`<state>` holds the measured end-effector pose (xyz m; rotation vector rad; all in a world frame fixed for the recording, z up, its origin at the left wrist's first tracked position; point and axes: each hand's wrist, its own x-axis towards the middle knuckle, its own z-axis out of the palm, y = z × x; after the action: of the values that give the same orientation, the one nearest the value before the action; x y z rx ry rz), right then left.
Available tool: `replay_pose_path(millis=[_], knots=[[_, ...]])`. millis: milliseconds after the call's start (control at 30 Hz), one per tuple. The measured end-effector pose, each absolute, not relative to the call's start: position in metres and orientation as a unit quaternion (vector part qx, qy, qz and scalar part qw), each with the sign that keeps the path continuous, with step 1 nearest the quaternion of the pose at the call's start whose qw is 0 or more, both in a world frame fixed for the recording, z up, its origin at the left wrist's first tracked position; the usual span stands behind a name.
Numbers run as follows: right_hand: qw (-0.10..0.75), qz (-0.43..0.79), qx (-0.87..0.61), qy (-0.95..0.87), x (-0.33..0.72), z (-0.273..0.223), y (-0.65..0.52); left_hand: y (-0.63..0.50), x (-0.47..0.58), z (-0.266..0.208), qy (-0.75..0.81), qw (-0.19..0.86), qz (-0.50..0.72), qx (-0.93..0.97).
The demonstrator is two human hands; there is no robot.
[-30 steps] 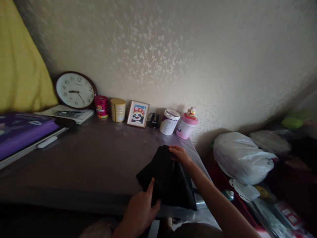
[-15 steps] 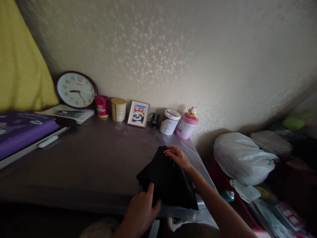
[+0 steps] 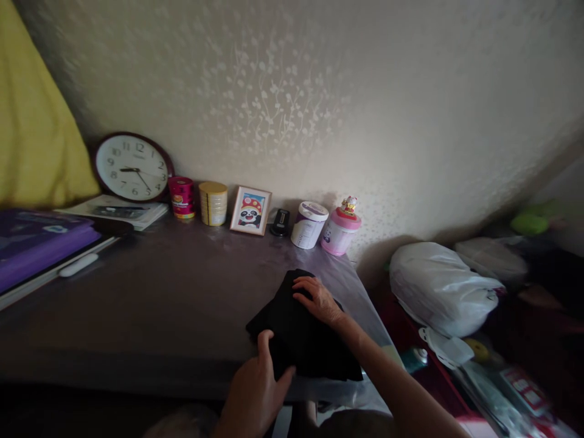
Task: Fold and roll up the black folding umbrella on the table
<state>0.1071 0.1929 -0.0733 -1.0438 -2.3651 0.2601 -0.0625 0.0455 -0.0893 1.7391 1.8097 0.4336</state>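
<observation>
A piece of black cloth [image 3: 301,340], folded into several-cornered shape, lies at the front right of the table. My right hand [image 3: 317,298] rests on its upper part, palm down, with the fingers spread and slightly bent. At the cloth's near left edge is my left hand [image 3: 255,380]. Its thumb and one raised finger stand apart, touching or just over the fabric. The other fingers of that hand are hidden from view.
Along the wall stand a clock [image 3: 132,167], a pink can [image 3: 182,198], a yellow-lidded can [image 3: 213,204], a panda picture frame [image 3: 250,210], a white tub [image 3: 309,225] and a pink jar [image 3: 340,234]. Purple books [image 3: 41,243] lie left. A white bag [image 3: 442,289] sits beyond the table's right edge.
My right hand has come down from the cloth's far tip to lie flatter on it. The cloth's raised top now looks lower and flatter. My left hand has shifted slightly left.
</observation>
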Motion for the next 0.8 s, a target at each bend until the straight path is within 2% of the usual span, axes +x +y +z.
replay_pose_path(millis=[333,533,733,800], knots=[[0.259,0.082,-0.393,-0.878,0.107,-0.074,0.193,0.041,-0.07,-0.081,0.646,0.31,0.215,0.664],[0.258,0.074,-0.389,-0.882,0.105,-0.074,0.194,0.044,-0.071,-0.09,0.594,0.324,0.152,0.721],[0.295,0.12,-0.359,-0.878,0.111,-0.057,0.171,0.045,-0.07,-0.096,0.599,0.323,0.169,0.713],[0.28,0.135,-0.335,-0.889,0.11,-0.05,0.158,0.045,-0.07,-0.096,0.605,0.319,0.162,0.712]])
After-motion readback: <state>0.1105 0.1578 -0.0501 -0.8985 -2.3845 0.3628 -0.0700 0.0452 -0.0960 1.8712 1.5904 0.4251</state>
